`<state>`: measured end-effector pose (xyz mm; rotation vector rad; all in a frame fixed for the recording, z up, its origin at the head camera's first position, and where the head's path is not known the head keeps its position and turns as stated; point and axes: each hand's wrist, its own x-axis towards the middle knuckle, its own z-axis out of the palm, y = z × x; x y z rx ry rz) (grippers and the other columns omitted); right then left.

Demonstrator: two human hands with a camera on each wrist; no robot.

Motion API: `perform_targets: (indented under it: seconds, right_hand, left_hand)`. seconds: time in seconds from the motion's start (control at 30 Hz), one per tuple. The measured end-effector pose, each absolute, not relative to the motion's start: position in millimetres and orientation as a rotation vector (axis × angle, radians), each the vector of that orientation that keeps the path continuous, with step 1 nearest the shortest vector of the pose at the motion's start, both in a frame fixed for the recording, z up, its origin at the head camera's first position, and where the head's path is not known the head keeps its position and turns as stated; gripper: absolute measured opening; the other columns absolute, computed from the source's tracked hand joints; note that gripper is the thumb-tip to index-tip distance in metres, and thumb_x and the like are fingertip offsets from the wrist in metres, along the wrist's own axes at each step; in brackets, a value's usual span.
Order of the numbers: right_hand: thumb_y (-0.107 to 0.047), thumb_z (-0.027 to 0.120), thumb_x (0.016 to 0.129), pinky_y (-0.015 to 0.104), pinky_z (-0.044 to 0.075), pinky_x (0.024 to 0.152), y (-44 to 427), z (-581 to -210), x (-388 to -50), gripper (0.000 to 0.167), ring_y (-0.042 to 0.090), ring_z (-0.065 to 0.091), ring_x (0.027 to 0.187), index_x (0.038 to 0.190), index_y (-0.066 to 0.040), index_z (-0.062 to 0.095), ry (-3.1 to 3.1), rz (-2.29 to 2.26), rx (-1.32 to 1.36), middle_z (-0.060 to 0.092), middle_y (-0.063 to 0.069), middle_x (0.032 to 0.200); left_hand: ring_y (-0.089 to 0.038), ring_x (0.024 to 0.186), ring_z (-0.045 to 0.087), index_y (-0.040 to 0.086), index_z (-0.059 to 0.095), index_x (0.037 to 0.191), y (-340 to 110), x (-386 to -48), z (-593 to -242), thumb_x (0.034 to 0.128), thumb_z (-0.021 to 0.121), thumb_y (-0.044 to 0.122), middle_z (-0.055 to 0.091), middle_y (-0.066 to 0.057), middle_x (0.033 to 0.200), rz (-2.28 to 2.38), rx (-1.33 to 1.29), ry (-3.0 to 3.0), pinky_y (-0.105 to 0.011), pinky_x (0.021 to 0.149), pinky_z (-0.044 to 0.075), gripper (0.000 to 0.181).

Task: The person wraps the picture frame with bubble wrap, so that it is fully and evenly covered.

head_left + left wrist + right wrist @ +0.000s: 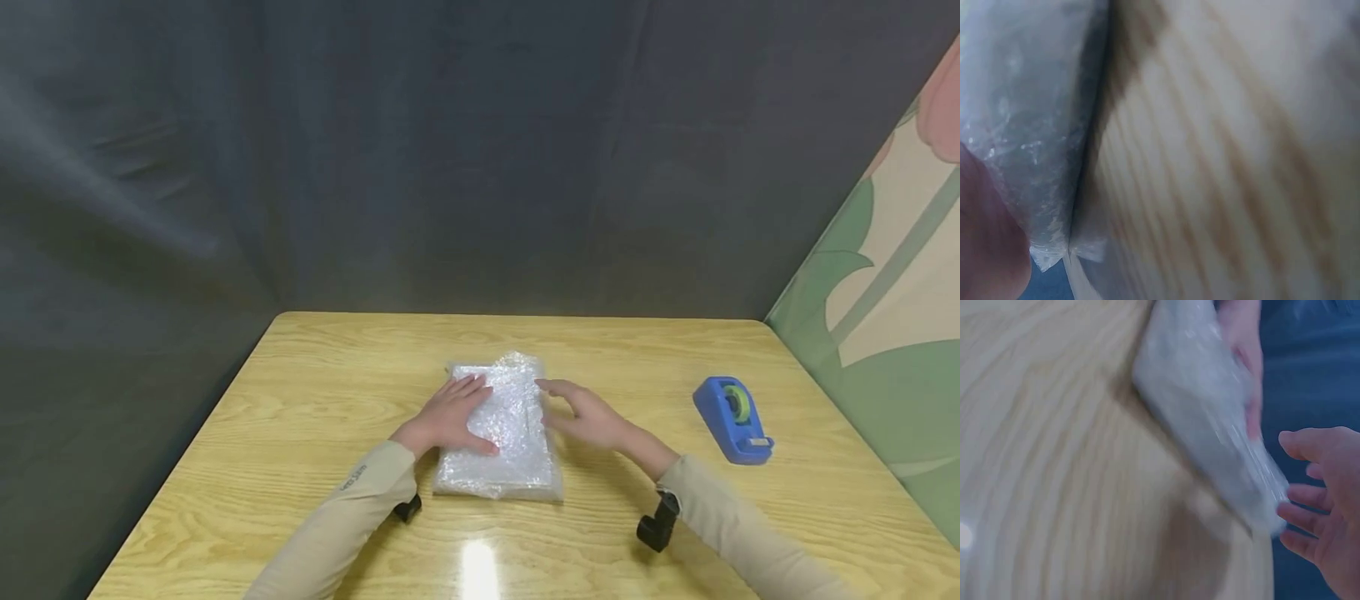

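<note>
A flat rectangular package in clear bubble wrap [513,433] lies on the wooden table, its wrap bunched up at the far edge. My left hand [453,417] rests on its left part with the fingers spread. At the package's right edge is my right hand [588,417], fingers apart and slightly bent, gripping nothing. The right wrist view has the right hand [1329,500] with fingertips close to the wrapped package [1204,406]; whether they touch it I cannot tell. Part of the left hand [988,237] shows beside the wrap [1029,125] in the left wrist view.
A blue tape dispenser [731,425] with a roll of greenish tape stands on the right side of the table [300,383]. A dark curtain [450,167] hangs behind and to the left. Floral fabric [885,333] borders the right side.
</note>
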<state>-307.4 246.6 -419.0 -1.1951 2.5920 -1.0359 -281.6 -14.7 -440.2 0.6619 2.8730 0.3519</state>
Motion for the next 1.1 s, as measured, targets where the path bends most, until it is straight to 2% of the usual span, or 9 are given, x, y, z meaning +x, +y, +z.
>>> perform_targets:
  seconds: [0.1,0.2,0.4,0.5,0.8,1.1]
  right_hand:
    - [-0.01,0.058,0.088,0.046,0.047,0.085,278,-409,-309,0.043,0.033,0.055,0.103,0.127,0.005,0.047,2.634,-1.015,-1.139,0.055,0.021,0.12]
    - [-0.01,0.057,0.089,0.036,0.051,0.074,310,-398,-309,0.036,0.027,0.059,0.092,0.122,0.005,0.052,2.693,-0.972,-1.092,0.061,0.019,0.108]
    - [-0.007,0.059,0.087,0.023,0.049,0.06,374,-379,-303,0.025,0.008,0.057,0.075,0.109,0.004,0.06,2.851,-0.901,-1.057,0.063,0.002,0.087]
    - [-0.004,0.061,0.084,0.021,0.047,0.054,403,-376,-301,0.02,0.0,0.053,0.069,0.102,0.005,0.062,2.921,-0.905,-1.045,0.063,0.0,0.081]
    - [-0.007,0.063,0.083,0.021,0.045,0.053,472,-384,-296,0.018,-0.007,0.049,0.069,0.095,0.006,0.065,3.014,-0.814,-0.819,0.062,-0.002,0.08]
    - [-0.016,0.065,0.082,0.021,0.044,0.055,495,-402,-295,0.028,-0.007,0.048,0.069,0.096,0.008,0.064,2.975,-0.728,-0.581,0.064,0.003,0.081]
  left_hand:
    - [-0.022,0.139,0.006,0.013,0.024,0.144,-13,-284,-439,0.0675,0.06,0.069,0.01,-0.005,0.152,0.345,0.672,2.872,-0.039,0.112,0.001,0.101]
    - [-0.022,0.139,0.006,0.013,0.024,0.144,-13,-284,-441,0.0673,0.059,0.069,0.009,-0.005,0.152,0.352,0.676,2.871,-0.039,0.112,0.001,0.101]
    - [-0.022,0.139,0.004,0.015,0.022,0.145,-13,-286,-444,0.067,0.057,0.071,0.007,-0.004,0.152,0.343,0.687,2.87,-0.038,0.112,0.0,0.103]
    - [-0.022,0.139,0.005,0.015,0.022,0.145,-15,-286,-445,0.0667,0.058,0.071,0.007,-0.005,0.152,0.361,0.685,2.868,-0.038,0.112,0.0,0.103]
    - [-0.023,0.138,0.008,0.014,0.025,0.144,-15,-287,-443,0.0651,0.062,0.069,0.009,-0.005,0.152,0.422,0.679,2.874,-0.04,0.112,0.002,0.103]
    - [-0.023,0.138,0.008,0.014,0.025,0.144,-15,-288,-444,0.0654,0.062,0.069,0.01,-0.006,0.152,0.427,0.692,2.877,-0.04,0.112,0.002,0.103]
